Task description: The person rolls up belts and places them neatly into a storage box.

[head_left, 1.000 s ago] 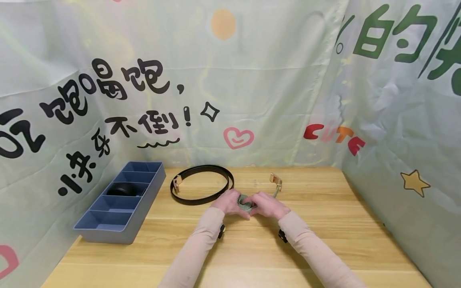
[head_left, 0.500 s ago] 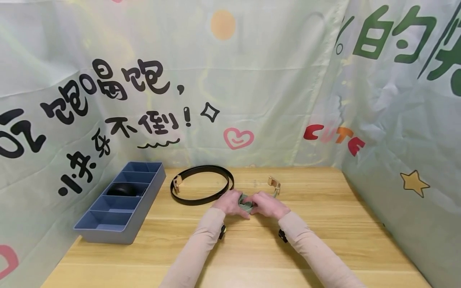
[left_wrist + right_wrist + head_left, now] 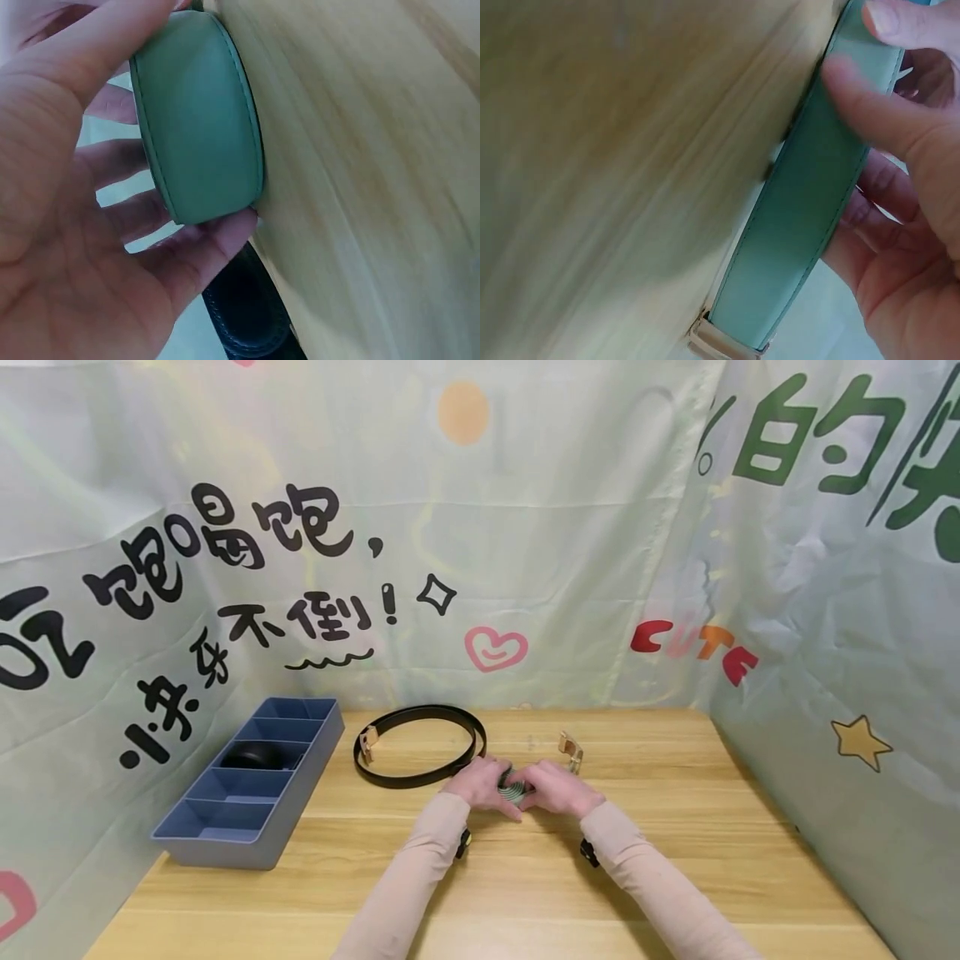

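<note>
A green belt (image 3: 513,792), wound into a coil on its edge, sits between both hands at the table's middle. My left hand (image 3: 480,785) curls round the coil's left side; in the left wrist view its thumb and fingers hold the stitched green band (image 3: 199,120). On the other side my right hand (image 3: 558,789) grips the belt, with thumb and fingers on either face of the strap (image 3: 799,202) in the right wrist view. Its gold buckle (image 3: 572,752) stands at the free end, just beyond the right hand. The fingers partly hide the coil.
A black belt (image 3: 420,783) with a gold buckle lies in a loose ring, close to the left hand. At the left stands a blue-grey divided box (image 3: 292,810), with a coiled black belt (image 3: 252,755) in one compartment. Printed cloth (image 3: 570,568) walls in the table.
The gold buckle has shifted slightly left and nearer the right hand, with less loose strap showing. Both hands stay in place on the coil, with small finger movements.
</note>
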Action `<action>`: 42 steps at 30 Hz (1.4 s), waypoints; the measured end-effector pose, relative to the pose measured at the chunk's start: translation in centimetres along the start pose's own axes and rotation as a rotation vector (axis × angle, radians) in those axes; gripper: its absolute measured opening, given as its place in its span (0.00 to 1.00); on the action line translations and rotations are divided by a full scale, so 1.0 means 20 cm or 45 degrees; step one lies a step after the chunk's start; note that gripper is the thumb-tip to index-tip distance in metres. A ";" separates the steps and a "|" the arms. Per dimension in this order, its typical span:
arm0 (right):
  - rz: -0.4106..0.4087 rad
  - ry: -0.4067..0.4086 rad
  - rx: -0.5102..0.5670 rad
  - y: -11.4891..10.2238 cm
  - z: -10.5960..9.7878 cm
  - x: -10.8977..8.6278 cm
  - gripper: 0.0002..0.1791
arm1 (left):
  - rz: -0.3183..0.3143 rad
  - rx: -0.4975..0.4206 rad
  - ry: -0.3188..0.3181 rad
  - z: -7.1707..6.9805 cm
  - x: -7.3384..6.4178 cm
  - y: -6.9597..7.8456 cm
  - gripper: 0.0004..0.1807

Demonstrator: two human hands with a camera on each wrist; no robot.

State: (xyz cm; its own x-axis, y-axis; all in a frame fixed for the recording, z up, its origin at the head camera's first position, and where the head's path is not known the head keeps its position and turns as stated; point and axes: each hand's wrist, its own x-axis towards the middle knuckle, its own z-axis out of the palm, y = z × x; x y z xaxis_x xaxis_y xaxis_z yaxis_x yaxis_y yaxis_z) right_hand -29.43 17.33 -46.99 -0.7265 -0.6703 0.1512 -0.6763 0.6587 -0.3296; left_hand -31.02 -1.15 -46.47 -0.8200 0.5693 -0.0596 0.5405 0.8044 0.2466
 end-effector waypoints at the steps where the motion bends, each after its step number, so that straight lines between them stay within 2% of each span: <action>1: 0.006 0.007 -0.008 0.00 0.00 0.00 0.18 | -0.003 0.015 0.005 0.00 0.00 0.00 0.38; 6: 0.010 0.038 -0.026 -0.02 0.00 0.00 0.19 | -0.059 0.002 0.024 0.01 0.00 0.01 0.38; 9: 0.006 0.022 -0.034 -0.01 -0.01 -0.01 0.22 | -0.081 -0.019 0.018 0.01 0.01 0.01 0.37; 13: -0.013 -0.005 -0.043 0.01 -0.01 -0.02 0.27 | -0.052 -0.023 0.013 0.00 0.01 0.00 0.36; 16: -0.019 0.010 -0.042 0.01 -0.01 -0.02 0.26 | -0.040 -0.034 0.004 -0.01 0.00 0.00 0.37; 20: 0.012 0.063 -0.083 0.01 0.00 -0.01 0.22 | -0.077 -0.016 0.004 -0.02 -0.01 0.02 0.41; 24: 0.032 0.084 -0.104 0.01 -0.01 -0.01 0.24 | -0.090 0.006 0.033 -0.02 0.00 0.03 0.40; 30: 0.001 0.001 0.007 0.01 -0.03 -0.02 0.24 | -0.042 -0.014 0.020 0.00 0.03 0.00 0.36; 34: 0.007 -0.008 -0.006 0.01 -0.02 -0.02 0.22 | -0.060 -0.025 0.012 0.00 0.02 0.01 0.36; 39: 0.088 -0.042 -0.040 -0.02 -0.01 -0.02 0.21 | -0.102 0.038 -0.038 0.00 0.00 0.04 0.43; 42: 0.138 -0.074 -0.056 -0.03 -0.01 -0.02 0.23 | -0.119 0.038 -0.064 0.00 -0.01 0.04 0.47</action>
State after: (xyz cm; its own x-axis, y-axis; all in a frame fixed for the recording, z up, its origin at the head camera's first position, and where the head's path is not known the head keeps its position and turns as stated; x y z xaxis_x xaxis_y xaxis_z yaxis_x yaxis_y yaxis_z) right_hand -28.78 17.38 -46.67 -0.7882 -0.6123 0.0623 -0.5999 0.7417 -0.3000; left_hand -30.35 -0.64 -46.18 -0.8568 0.4991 -0.1297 0.4684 0.8585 0.2087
